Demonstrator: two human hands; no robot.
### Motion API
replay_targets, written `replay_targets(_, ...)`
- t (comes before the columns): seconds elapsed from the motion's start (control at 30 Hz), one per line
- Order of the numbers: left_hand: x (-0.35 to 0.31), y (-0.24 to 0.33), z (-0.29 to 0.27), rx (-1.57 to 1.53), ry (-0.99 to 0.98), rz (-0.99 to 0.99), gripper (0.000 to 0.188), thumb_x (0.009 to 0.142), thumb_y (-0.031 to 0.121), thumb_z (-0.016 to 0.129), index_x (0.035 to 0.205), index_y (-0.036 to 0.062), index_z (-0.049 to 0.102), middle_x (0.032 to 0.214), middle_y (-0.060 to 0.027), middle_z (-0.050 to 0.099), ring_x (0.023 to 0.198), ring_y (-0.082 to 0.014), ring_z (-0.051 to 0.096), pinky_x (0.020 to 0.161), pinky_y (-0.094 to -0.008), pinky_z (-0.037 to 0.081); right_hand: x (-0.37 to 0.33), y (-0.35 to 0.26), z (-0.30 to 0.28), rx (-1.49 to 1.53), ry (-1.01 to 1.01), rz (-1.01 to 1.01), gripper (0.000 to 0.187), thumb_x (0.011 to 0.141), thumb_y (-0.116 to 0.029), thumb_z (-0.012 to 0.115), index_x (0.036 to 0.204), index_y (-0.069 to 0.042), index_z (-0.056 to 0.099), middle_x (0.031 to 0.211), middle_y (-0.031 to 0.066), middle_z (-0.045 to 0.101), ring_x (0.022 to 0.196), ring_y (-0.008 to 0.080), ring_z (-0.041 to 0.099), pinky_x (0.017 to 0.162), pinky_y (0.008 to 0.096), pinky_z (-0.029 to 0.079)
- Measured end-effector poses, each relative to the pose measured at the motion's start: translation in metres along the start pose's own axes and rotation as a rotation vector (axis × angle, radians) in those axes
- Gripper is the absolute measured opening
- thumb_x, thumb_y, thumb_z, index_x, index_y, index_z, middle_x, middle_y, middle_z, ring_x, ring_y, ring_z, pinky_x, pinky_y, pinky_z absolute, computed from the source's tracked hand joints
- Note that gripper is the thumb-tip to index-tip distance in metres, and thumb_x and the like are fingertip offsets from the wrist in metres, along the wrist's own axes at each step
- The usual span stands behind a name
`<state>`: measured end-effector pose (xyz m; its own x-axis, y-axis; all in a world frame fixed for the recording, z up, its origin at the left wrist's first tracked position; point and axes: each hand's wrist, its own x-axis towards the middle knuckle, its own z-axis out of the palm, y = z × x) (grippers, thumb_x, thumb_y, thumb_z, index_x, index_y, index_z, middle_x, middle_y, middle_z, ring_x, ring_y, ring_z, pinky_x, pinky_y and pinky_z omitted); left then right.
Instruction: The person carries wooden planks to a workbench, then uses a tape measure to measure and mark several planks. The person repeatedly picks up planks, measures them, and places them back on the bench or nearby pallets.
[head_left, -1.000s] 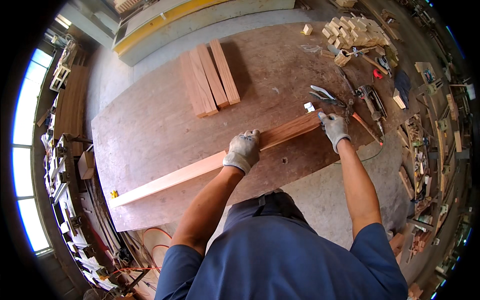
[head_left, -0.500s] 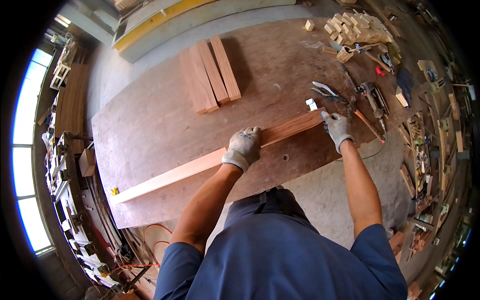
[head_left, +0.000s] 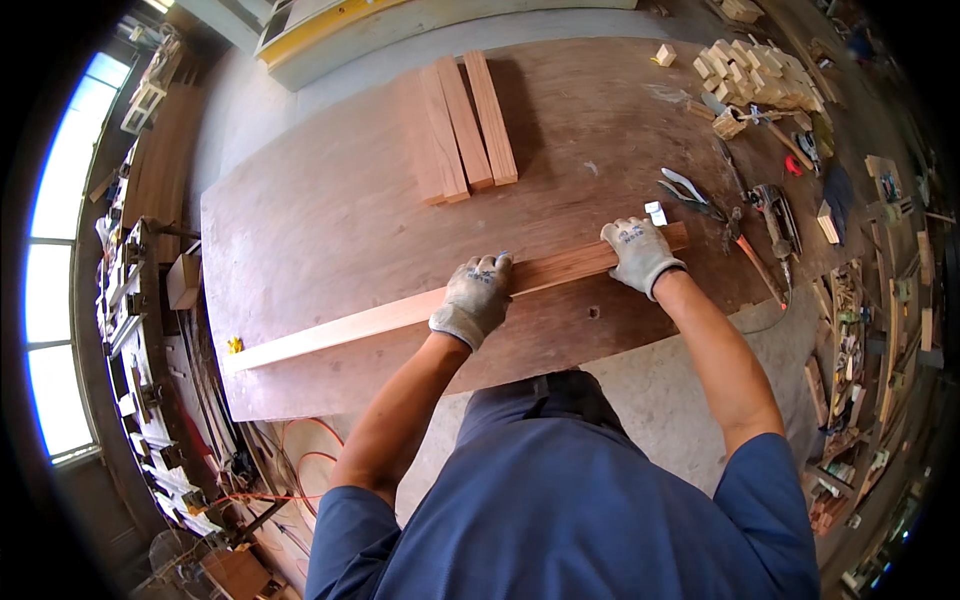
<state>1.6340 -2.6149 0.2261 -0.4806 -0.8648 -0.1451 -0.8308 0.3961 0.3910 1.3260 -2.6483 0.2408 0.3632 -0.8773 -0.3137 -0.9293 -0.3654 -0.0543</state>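
Long wooden board (head_left: 400, 315) lies aslant on the plywood worktable (head_left: 330, 220), near edge, running left to right. Gloved left hand (head_left: 472, 300) clamped over its middle; gloved right hand (head_left: 638, 254) gripping its right end. Three short planks (head_left: 465, 125) lie far. Pliers (head_left: 690, 192) just beyond right hand; wood blocks (head_left: 755, 75) far right

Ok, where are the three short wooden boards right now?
In the head view, the three short wooden boards lie side by side at the far side of the plywood worktop, beyond the left hand and the long plank.
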Motion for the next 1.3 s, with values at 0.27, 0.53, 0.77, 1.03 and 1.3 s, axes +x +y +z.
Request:
replay_targets(0.27,0.008,-0.012,0.014,-0.056,0.035,0.050,0.053,0.077,0.014,0.080,0.125,0.0064,0.059,0.113,-0.0183,0.068,0.109,-0.0391,0.063,0.095,-0.0480,0.052,0.001,-0.001,0.004,-0.043,0.002,-0.022,0.042,0.077,-0.025,0.080,0.114,-0.013,0.066,0.115,0.0116,0.070,0.114,0.0299,0.065,0.099,0.0453,0.048)
replay_targets(0.53,0.004,-0.007,0.004,-0.065,0.058,0.059,0.051,0.078,0.013,0.077,0.125,0.0050,0.059,0.117,-0.0190,0.068,0.113,-0.0385,0.063,0.098,-0.0468,0.052,0.001,-0.004,-0.004,-0.032,-0.029,0.007,0.035,0.081,-0.019,0.077,0.114,-0.012,0.066,0.116,0.0106,0.071,0.114,0.0291,0.066,0.101,0.0432,0.047)
replay_targets(0.77,0.005,-0.003,0.000,-0.017,0.018,0.045,0.054,0.076,0.016,0.082,0.124,0.0052,0.059,0.113,-0.0173,0.068,0.110,-0.0369,0.063,0.094,-0.0471,0.052,0.000,-0.004,0.005,-0.019,0.015,0.013,0.033,0.083,-0.017,0.074,0.114,-0.012,0.065,0.115,0.0119,0.071,0.114,0.0300,0.066,0.102,0.0446,0.047)
replay_targets(1.03,0.009,-0.005,0.007,0.005,0.022,0.046,0.056,0.076,0.021,0.084,0.123,0.0055,0.059,0.111,-0.0186,0.070,0.107,-0.0384,0.065,0.092,-0.0486,0.053,-0.001,0.005,0.018,-0.004,0.095,-0.011,0.026,0.087,-0.015,0.067,0.113,-0.012,0.065,0.114,0.0114,0.071,0.113,0.0295,0.066,0.099,0.0446,0.047)
replay_targets(1.3,0.007,-0.005,0.008,-0.020,0.056,0.038,0.055,0.076,0.022,0.084,0.123,0.0045,0.062,0.113,-0.0193,0.069,0.108,-0.0394,0.064,0.094,-0.0481,0.052,0.004,0.002,0.014,0.037,0.116,-0.037,0.024,0.083,-0.013,0.070,0.106,-0.013,0.069,0.109,0.0124,0.072,0.107,0.0309,0.068,0.097,0.0465,0.049)
